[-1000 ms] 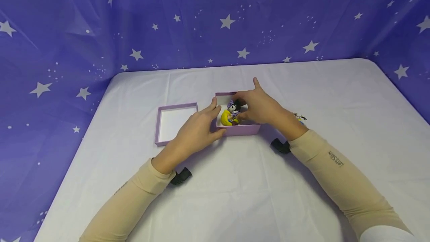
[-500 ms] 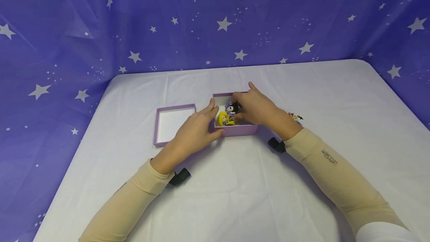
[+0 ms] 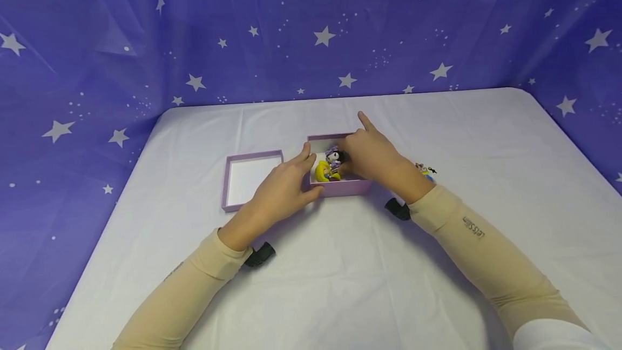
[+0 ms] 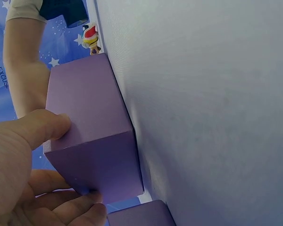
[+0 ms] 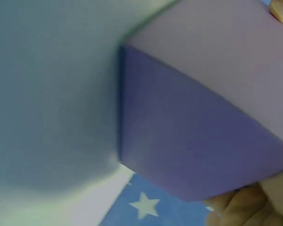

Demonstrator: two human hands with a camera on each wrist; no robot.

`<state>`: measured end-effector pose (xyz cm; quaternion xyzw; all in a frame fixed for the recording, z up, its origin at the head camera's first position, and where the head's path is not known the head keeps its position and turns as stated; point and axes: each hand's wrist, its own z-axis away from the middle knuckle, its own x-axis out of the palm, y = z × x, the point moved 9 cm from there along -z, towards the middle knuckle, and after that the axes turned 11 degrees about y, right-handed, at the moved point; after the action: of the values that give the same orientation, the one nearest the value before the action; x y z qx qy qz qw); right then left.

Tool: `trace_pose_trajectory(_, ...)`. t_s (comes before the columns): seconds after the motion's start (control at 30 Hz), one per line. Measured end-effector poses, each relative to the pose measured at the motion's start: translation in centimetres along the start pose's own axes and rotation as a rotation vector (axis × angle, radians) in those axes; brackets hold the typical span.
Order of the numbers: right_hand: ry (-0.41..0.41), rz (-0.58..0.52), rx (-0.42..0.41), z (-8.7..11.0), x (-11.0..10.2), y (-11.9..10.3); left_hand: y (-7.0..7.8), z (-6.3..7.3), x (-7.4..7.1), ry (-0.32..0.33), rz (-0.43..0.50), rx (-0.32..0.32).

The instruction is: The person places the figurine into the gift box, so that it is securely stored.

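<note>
1. The purple box's (image 3: 345,189) seven-o'clock corner was gripped by the left hand (image 3: 281,187); a loosened hold might have caused slipping.
2. Inside, at eight o'clock, the yellow-haired figure (image 3: 322,172) was crowded by the purple-and-black figure (image 3: 333,156); snagging was risked.
3. What the right hand (image 3: 373,156) held, fingertips hidden, could not be told.
4. At three o'clock, the outer figure (image 3: 427,172) might have been brushed by that hand.
</note>
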<state>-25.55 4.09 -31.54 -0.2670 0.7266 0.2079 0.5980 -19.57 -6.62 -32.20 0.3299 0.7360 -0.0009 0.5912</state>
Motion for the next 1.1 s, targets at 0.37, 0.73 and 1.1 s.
trace_pose_trajectory(0.37,0.028,-0.087,-0.034,0.3,-0.5,0.4,0.1,-0.1,0.1,-0.013,-0.01,0.0)
trace_pose_trajectory(0.73,0.283,-0.379,0.121,4.9,-6.1,6.7,0.0,-0.2,0.1,-0.018,-0.012,-0.018)
trace_pose_trajectory(1.1,-0.063,-0.345,0.304,11.8,-3.5,12.5,0.0,-0.1,0.1,-0.022,0.002,-0.02)
